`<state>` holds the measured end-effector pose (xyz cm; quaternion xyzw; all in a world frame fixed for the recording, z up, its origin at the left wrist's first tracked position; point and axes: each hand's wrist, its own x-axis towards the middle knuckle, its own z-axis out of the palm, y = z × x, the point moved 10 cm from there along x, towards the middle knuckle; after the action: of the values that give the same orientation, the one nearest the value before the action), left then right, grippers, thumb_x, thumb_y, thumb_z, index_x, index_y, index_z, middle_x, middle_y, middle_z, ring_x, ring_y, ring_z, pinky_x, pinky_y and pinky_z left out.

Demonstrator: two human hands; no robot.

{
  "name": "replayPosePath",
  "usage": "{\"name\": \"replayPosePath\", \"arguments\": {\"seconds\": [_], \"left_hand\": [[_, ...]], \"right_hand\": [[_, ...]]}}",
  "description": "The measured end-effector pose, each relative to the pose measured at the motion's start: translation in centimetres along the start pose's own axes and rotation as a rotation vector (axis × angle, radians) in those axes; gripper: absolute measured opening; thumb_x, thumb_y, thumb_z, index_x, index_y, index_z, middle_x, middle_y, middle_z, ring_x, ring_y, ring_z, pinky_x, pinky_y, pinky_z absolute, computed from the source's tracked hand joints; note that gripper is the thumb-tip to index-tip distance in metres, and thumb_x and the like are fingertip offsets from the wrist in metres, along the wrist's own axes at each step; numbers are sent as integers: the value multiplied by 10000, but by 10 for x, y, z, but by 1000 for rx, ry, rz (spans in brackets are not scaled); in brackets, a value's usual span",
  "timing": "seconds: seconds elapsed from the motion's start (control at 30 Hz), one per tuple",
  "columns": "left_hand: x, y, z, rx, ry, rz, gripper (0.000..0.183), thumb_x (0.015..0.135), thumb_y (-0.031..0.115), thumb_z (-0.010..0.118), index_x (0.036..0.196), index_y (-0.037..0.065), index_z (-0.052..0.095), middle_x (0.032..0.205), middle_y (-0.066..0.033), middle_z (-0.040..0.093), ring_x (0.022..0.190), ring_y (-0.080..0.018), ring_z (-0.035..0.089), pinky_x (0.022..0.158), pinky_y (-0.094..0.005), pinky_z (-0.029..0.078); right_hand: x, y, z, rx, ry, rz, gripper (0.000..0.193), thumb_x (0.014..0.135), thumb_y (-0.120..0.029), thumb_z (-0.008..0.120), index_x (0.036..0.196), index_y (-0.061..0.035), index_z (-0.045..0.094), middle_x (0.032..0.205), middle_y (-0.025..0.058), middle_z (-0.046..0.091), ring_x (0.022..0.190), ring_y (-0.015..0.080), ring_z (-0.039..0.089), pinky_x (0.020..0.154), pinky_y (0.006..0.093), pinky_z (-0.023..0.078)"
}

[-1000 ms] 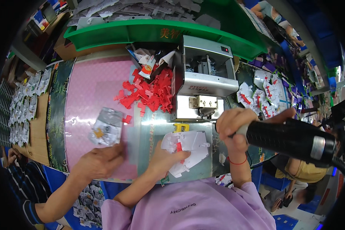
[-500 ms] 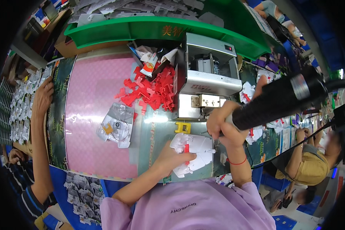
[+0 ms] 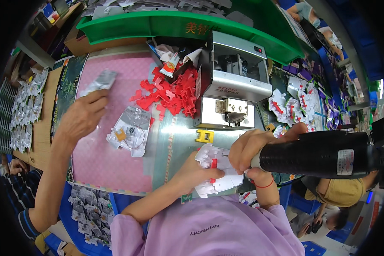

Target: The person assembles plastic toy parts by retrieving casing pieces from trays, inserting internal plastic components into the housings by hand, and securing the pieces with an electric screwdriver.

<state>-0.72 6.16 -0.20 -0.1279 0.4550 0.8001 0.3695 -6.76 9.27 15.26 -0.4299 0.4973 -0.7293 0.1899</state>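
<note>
A white plastic housing (image 3: 231, 181) rests in my left hand (image 3: 191, 173) at the table's front edge. My thumb presses beside the red plastic clip (image 3: 213, 164) set in it. My right hand (image 3: 252, 149) grips a black electric screwdriver (image 3: 311, 154), tilted to lie nearly level, its tip pointing left over the housing's upper right side. Whether the tip touches a screw is too small to tell. Just beyond the housing lies a yellow plastic block (image 3: 205, 136). Farther left sits a translucent housing (image 3: 132, 130) with a yellowish part and a wire.
Behind my hands stands a metal screw feeder (image 3: 237, 88), beside a heap of red clips (image 3: 173, 96). A green bin (image 3: 158, 26) of plastic parts spans the back. Finished-looking white housings (image 3: 292, 106) lie right. From the left, a co-worker's hand (image 3: 83, 116) holds a silvery packet-like piece (image 3: 100, 82).
My right hand has lowered the screwdriver from a steep slant to nearly level, closer over the housing. The co-worker's hand has moved right over the pink mat with the silvery piece.
</note>
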Motion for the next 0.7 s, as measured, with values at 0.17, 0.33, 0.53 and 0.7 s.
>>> {"name": "replayPosePath", "arguments": {"seconds": [0.17, 0.33, 0.53, 0.7], "left_hand": [[-3, 15, 10, 14, -84, 67, 348, 613, 14, 658, 948, -5, 565, 826, -52, 593, 724, -117, 559, 653, -245, 445], [-4, 27, 8, 204, -31, 207, 285, 623, 14, 648, 900, -9, 582, 765, -40, 598, 672, -95, 551, 613, -236, 442], [3, 23, 1, 130, 16, 233, 304, 629, -7, 659, 921, -29, 580, 766, -45, 603, 654, -100, 561, 583, -228, 444], [5, 17, -19, 166, 147, 203, 321, 645, -1, 651, 951, -39, 565, 803, -64, 600, 676, -108, 564, 599, -236, 455]], "right_hand": [[10, -21, 18, -195, -236, -60, 870, 728, -22, 609, 1250, -416, 36, 629, 97, 573, 453, 184, 541, 410, 299, 467], [11, -25, 23, -260, -291, -68, 963, 731, -12, 609, 1315, -455, -15, 654, 104, 579, 463, 191, 547, 410, 311, 473], [-3, -15, -19, -219, 146, -125, 439, 722, -85, 636, 933, -212, 272, 614, 82, 548, 501, 185, 533, 469, 296, 446], [-6, -15, -56, -252, 421, -209, 122, 726, -62, 609, 720, -16, 496, 598, 55, 517, 514, 150, 510, 484, 247, 418]]}}
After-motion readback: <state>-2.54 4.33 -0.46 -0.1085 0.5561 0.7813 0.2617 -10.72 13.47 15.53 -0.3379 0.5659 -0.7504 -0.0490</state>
